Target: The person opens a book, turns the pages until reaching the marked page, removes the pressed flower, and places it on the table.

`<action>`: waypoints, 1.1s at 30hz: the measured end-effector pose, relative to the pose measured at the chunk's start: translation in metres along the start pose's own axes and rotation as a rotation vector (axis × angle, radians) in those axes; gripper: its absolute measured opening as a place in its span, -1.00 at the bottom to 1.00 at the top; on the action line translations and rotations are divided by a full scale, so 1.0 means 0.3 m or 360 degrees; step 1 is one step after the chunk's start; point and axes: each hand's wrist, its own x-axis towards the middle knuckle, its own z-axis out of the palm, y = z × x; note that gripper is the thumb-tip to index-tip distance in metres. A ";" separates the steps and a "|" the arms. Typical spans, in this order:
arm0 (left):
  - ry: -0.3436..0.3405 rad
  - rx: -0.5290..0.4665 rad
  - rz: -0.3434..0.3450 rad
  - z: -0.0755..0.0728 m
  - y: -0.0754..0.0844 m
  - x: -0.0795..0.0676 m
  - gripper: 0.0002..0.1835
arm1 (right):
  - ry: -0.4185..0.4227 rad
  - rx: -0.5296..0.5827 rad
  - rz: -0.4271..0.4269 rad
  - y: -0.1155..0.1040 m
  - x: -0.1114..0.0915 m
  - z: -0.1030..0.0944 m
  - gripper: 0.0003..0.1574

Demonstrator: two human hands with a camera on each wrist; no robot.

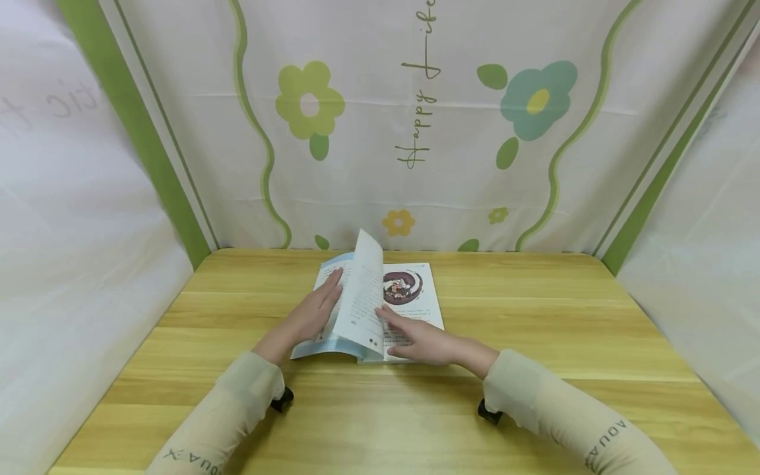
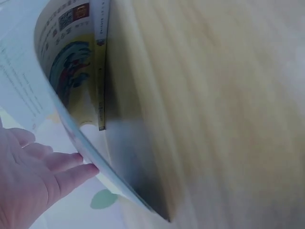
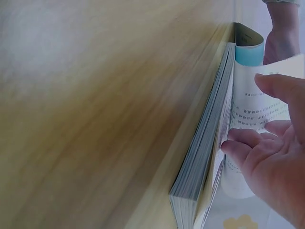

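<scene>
An open book [image 1: 432, 290] lies on the wooden table, its right page bearing a dark round picture above printed text. One printed leaf [image 1: 363, 290] stands raised and curved over the middle. My left hand [image 1: 311, 315] rests on the left-hand pages with extended fingers; in the left wrist view its fingertips touch the bent pages and cover [image 2: 102, 164], which curve up off the table. My right hand [image 1: 426, 340] lies over the right page, fingertips at the raised leaf's lower edge. In the right wrist view its fingers are loosely spread beside the thick page block [image 3: 202, 148].
The wooden table [image 1: 564, 330] extends around the book on all sides. Behind it hangs a white cloth [image 1: 368, 178] with flowers and lettering, and more white cloth [image 1: 77, 264] closes off both sides. A black band [image 1: 283, 400] shows under the left sleeve.
</scene>
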 end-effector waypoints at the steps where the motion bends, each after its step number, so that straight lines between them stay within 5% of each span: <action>1: 0.0023 -0.0031 0.0007 -0.003 -0.002 0.001 -0.35 | -0.0005 -0.0010 -0.0001 -0.001 0.001 0.001 -0.04; 7: 0.0079 -0.0016 -0.0036 -0.008 0.002 0.006 -0.22 | -0.0011 -0.0079 -0.0096 -0.008 0.006 0.012 -0.12; 17: -0.0073 0.0400 -0.0003 0.025 0.028 0.000 -0.26 | -0.0072 -0.0118 -0.0107 -0.038 0.016 0.028 -0.17; 25: -0.0201 0.0558 0.0065 0.043 0.042 0.006 -0.36 | -0.0128 -0.0171 -0.0090 -0.049 0.017 0.018 -0.19; 33: -0.0251 0.0607 0.0005 0.046 0.048 0.002 -0.32 | -0.0181 -0.0279 -0.0074 0.003 -0.024 -0.034 -0.18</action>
